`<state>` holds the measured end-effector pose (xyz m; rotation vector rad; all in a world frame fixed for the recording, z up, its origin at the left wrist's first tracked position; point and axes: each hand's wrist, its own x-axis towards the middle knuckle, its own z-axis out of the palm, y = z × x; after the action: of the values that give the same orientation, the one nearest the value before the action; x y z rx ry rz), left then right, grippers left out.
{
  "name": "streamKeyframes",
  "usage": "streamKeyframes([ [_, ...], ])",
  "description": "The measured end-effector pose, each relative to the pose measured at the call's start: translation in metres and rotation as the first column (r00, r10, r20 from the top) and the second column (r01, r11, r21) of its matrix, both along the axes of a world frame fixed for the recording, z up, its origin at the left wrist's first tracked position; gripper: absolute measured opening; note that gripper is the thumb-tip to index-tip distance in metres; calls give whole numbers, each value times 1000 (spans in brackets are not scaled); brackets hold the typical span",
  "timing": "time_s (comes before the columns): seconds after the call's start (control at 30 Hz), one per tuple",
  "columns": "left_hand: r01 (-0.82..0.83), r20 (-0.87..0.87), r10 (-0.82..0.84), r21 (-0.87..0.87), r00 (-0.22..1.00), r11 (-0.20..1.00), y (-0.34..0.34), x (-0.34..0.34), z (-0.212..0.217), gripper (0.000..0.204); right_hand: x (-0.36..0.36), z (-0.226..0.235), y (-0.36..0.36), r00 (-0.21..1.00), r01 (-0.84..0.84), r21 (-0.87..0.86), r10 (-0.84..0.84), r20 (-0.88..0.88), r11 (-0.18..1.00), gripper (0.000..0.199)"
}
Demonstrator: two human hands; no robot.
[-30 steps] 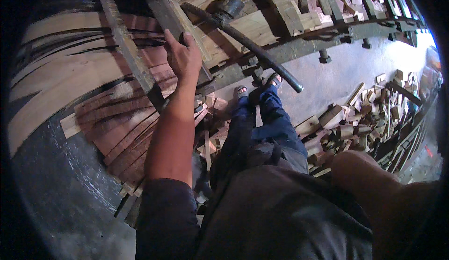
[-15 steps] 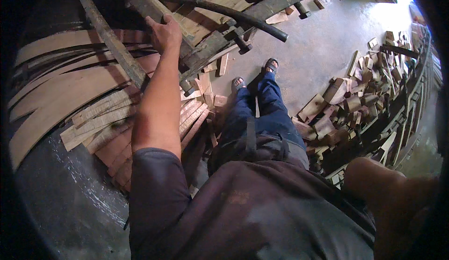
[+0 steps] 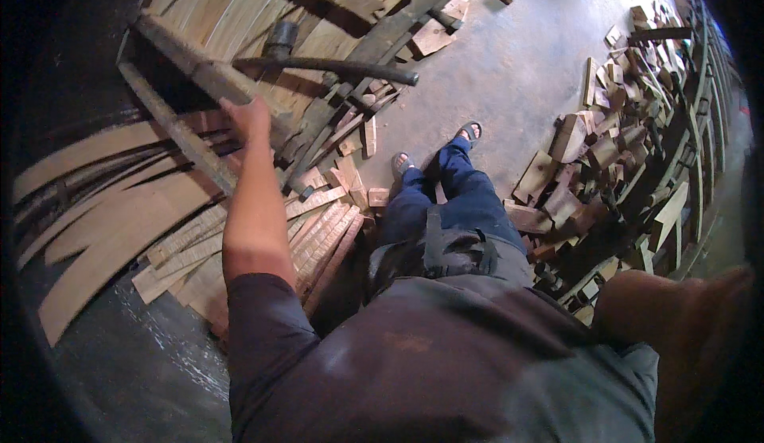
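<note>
My left hand [image 3: 248, 117] reaches forward and grips a long grey metal bar [image 3: 199, 75] of a machine frame. A second, thinner bar [image 3: 177, 134] runs parallel just to its left. A dark round lever [image 3: 334, 67] with a heavy head juts out above the hand, apart from it. Only my right forearm [image 3: 676, 323] shows, at the lower right; its hand is out of the picture. My legs in blue trousers [image 3: 461, 204] and sandalled feet [image 3: 469, 132] stand on the concrete floor.
Thin wooden strips [image 3: 119, 228] lie stacked and fanned out on the left, and shorter slats [image 3: 322, 236] lie by my legs. A heap of wood blocks [image 3: 589, 164] fills the right side beside a curved metal rail [image 3: 700, 85]. Grey concrete floor [image 3: 517, 69] lies ahead.
The view has swung down and to the right, showing more floor and the block heap. My left hand stays on the same metal bar; my feet have barely moved.
</note>
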<state>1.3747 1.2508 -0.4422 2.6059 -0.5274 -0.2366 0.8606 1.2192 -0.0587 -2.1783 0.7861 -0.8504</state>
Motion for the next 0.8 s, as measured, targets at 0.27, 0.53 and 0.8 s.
streamKeyframes([
  [0.27,46,87,-53,76,995,996,4,-10,0,81,-63,-99,-38,821,501,327,-559,114,802,19],
  [0.53,-110,56,104,108,993,988,26,23,-14,73,-105,-216,-34,933,266,460,-106,-344,847,20],
  [0.8,369,265,-372,62,889,927,-64,-162,79,53,-63,-347,-67,943,274,918,-267,-198,288,22],
])
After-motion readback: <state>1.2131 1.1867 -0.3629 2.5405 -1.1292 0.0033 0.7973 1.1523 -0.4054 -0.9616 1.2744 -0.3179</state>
